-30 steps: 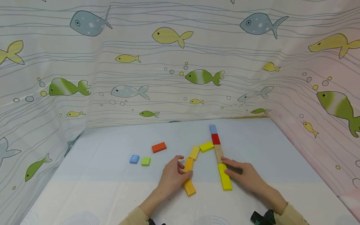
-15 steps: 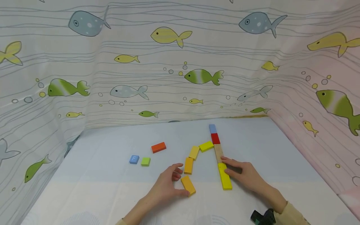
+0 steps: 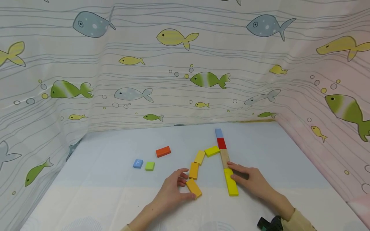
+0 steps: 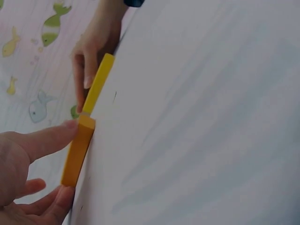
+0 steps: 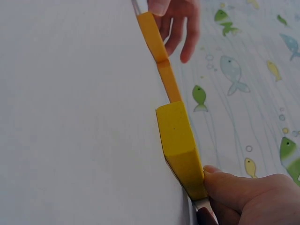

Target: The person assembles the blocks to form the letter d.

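Note:
My left hand pinches an orange block end to end, thumb at its near end and fingers at its far end. The left wrist view shows this orange block lying between thumb and fingertips. Just beyond it, an orange block, a pale orange block and a short yellow block form a curve. My right hand rests beside a straight row, its thumb against the long yellow block and a finger at the edge of the plain wooden block.
Red and blue blocks finish the row's far end. Over to the left lie an orange-red block, a blue lettered block and a green block. A fish-print curtain surrounds the white table.
The left hand has moved back from over the orange blocks to grip the nearest one by its ends. That block has turned slightly and shifted a little away. The right hand stays put.

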A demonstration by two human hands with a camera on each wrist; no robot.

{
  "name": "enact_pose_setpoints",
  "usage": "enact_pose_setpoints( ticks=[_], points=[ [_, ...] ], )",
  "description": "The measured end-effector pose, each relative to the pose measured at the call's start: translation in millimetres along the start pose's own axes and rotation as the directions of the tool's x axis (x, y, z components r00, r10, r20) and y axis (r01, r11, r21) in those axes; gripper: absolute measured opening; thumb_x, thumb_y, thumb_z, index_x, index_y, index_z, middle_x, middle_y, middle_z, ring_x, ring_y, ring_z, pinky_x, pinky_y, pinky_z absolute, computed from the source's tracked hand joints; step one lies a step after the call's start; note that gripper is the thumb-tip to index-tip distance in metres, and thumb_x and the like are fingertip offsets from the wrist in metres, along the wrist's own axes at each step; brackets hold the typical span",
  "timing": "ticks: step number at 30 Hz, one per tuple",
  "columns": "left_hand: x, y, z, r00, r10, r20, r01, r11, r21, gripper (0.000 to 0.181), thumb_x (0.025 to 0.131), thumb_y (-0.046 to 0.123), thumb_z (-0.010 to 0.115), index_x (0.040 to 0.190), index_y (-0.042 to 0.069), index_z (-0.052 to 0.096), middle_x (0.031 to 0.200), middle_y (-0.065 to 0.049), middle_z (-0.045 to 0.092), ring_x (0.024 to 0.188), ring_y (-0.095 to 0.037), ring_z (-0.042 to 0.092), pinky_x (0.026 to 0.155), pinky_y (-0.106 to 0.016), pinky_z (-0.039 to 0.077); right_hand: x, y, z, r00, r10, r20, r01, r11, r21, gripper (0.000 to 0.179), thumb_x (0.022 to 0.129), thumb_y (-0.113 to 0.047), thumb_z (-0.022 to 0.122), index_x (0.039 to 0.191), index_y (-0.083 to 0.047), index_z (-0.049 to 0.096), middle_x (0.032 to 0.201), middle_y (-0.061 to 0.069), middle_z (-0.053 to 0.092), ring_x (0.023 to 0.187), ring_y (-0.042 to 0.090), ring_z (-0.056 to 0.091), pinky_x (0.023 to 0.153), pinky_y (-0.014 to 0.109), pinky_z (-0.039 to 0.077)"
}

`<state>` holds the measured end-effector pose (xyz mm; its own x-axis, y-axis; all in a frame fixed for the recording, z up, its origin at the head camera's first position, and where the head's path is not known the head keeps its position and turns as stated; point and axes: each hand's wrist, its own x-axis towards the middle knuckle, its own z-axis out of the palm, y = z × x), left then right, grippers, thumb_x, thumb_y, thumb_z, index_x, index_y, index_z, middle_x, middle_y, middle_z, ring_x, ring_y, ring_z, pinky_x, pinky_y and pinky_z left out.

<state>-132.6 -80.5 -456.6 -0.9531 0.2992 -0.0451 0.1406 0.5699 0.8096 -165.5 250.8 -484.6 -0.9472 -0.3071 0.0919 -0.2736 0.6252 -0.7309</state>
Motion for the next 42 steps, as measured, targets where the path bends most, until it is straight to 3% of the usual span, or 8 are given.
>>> enact_pose_setpoints(
  ticks=[8, 12, 17, 21, 32, 42],
  points=[
    [3.3, -3.3, -11.0, 1.000, 0.006, -0.021, -0.005, 0.999, 0.044, 0.080, 0.077, 0.044, 0.085, 0.142, 0.014, 0.048, 0.120, 0.002, 0.061, 0.102, -0.013, 0.059, 0.091, -0.029, 0.055, 0.8, 1, 1, 1.000, -0.026, -0.014, 0.026, 1.000, -0.016, 0.048, 0.094, -0.042, 0.067, 0.140, -0.029, 0.060, 0.142, -0.011, 0.058, 0.136, 0.024, 0.051, 0.106, 0.051, 0.046],
    [12.7, -12.0, -19.8, 0.994, -0.013, -0.108, 0.016, 1.000, 0.019, 0.072, 0.082, 0.039, 0.082, 0.141, 0.014, 0.049, 0.119, 0.001, 0.062, 0.103, -0.014, 0.060, 0.094, -0.031, 0.056, 1.1, 0, 0, 1.000, -0.023, -0.016, 0.023, 1.000, -0.015, 0.048, 0.094, -0.040, 0.068, 0.139, -0.028, 0.060, 0.142, -0.011, 0.058, 0.136, 0.024, 0.051, 0.107, 0.050, 0.046],
    [25.5, -24.5, -30.9, 0.964, -0.032, -0.265, 0.030, 0.999, -0.011, 0.063, 0.085, 0.021, 0.081, 0.139, 0.009, 0.051, 0.123, -0.005, 0.064, 0.113, -0.022, 0.060, 0.101, -0.038, 0.053, 1.1, 1, 0, 1.000, -0.015, -0.013, 0.015, 1.000, -0.018, 0.048, 0.094, -0.040, 0.068, 0.140, -0.028, 0.059, 0.142, -0.011, 0.058, 0.136, 0.024, 0.051, 0.107, 0.050, 0.046],
    [32.9, -33.5, -39.5, 0.941, -0.045, -0.335, 0.038, 0.999, -0.028, 0.057, 0.088, 0.016, 0.077, 0.138, 0.007, 0.051, 0.131, -0.010, 0.062, 0.122, -0.027, 0.058, 0.107, -0.044, 0.048, 1.2, 1, 0, 1.000, -0.016, -0.012, 0.016, 1.000, -0.014, 0.048, 0.094, -0.040, 0.068, 0.140, -0.027, 0.059, 0.142, -0.010, 0.058, 0.136, 0.024, 0.051, 0.107, 0.050, 0.046],
    [45.7, -48.5, -56.2, 0.896, -0.043, -0.442, 0.003, 0.996, -0.091, 0.052, 0.089, 0.009, 0.074, 0.135, 0.002, 0.051, 0.134, -0.015, 0.059, 0.126, -0.030, 0.056, 0.111, -0.040, 0.045, 0.8, 0, 1, 1.000, -0.019, -0.011, 0.019, 1.000, -0.007, 0.048, 0.094, -0.039, 0.068, 0.139, -0.027, 0.060, 0.142, -0.011, 0.058, 0.136, 0.025, 0.051, 0.107, 0.052, 0.045],
    [51.8, -54.9, -64.5, 0.873, -0.068, -0.483, 0.018, 0.994, -0.108, 0.053, 0.088, 0.002, 0.070, 0.138, 0.000, 0.050, 0.140, -0.018, 0.055, 0.131, -0.033, 0.052, 0.113, -0.043, 0.042, 0.5, 0, 0, 1.000, -0.021, -0.013, 0.021, 1.000, -0.002, 0.048, 0.094, -0.039, 0.068, 0.139, -0.027, 0.060, 0.142, -0.011, 0.058, 0.136, 0.025, 0.051, 0.107, 0.051, 0.046]
  ],
)
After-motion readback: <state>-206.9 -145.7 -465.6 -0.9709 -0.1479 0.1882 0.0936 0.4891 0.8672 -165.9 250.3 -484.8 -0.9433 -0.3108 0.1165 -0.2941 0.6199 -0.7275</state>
